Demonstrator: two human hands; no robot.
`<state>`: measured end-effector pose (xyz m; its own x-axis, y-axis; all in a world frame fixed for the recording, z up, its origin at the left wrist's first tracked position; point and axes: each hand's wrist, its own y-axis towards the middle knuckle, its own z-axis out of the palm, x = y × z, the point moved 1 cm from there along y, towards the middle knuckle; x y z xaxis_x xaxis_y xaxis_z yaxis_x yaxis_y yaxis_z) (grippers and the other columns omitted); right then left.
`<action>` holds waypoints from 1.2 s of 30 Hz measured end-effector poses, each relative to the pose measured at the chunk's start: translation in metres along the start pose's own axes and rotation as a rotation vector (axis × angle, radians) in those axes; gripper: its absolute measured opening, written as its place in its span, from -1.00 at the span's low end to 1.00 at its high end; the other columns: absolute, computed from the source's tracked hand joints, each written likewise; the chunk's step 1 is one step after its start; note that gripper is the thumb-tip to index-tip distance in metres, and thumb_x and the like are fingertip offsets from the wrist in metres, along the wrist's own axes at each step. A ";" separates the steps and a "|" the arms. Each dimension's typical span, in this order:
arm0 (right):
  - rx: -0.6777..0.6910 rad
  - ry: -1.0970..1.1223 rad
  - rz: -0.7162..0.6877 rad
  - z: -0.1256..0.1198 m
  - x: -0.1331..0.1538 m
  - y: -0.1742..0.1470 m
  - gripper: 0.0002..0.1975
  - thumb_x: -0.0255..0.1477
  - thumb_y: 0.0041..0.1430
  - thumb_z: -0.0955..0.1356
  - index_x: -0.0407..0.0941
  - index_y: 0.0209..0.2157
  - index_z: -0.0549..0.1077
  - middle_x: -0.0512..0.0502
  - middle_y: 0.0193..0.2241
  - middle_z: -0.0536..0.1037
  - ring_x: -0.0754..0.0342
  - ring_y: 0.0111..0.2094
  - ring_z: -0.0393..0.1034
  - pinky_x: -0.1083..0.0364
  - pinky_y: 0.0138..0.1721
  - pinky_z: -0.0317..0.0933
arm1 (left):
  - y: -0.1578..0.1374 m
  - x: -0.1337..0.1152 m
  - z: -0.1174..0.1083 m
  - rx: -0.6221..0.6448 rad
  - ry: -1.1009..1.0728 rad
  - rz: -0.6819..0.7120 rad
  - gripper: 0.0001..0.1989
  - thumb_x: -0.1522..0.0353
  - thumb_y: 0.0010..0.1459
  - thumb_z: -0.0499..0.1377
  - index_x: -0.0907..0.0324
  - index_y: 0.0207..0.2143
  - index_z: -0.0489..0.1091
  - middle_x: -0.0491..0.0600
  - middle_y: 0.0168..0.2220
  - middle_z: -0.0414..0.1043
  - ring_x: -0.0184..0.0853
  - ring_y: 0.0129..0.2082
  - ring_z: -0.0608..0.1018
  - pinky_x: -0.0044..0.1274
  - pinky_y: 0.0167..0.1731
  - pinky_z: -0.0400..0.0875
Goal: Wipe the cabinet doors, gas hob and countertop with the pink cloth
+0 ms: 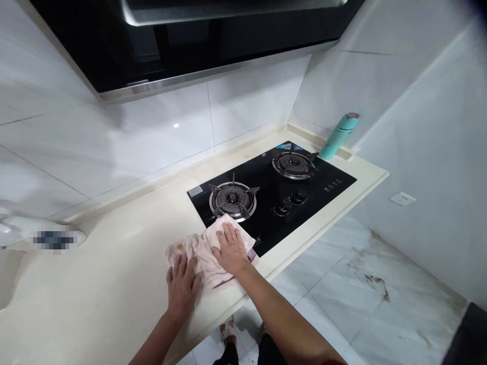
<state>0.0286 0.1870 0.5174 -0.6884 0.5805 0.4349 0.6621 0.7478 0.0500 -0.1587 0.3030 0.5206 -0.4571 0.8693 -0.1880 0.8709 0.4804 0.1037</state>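
Plainly, the pink cloth (205,247) hides the near part of the hob (262,182)'s left edge. There the right hand (231,248) rests flat on top, fingers slightly spread; left of the hob, the left hand (181,288)'s parted fingers touch the cloth. Neither grips. Farther left, a white object (23,228) is cut off, partly pixelated.

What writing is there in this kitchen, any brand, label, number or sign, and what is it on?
None reads clearly enough to quote.
Hob, front: green lettering, too small.
Hob, back: blue sticker, too small and blurred.
Hob, right: pale marks, too small.
White object, far left: dark patch blurred into blocks, unreadable.
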 end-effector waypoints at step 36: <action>-0.341 -0.255 0.301 -0.001 -0.076 -0.112 -0.30 -0.19 0.39 0.09 -0.37 0.37 0.04 -0.43 0.36 0.02 -0.41 0.35 -0.18 -0.35 0.25 -0.04 | -0.021 -0.058 -0.016 0.213 -0.168 0.150 -0.71 0.45 -0.03 0.15 0.08 -0.21 0.45 -0.05 0.32 0.24 -0.09 0.38 0.17 -0.09 0.34 -0.08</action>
<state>0.0074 0.0589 0.4790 -0.4749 0.8454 0.2446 0.8715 0.4130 0.2646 -0.1536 0.2442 0.5451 -0.2999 0.8887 -0.3468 0.9527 0.2976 -0.0614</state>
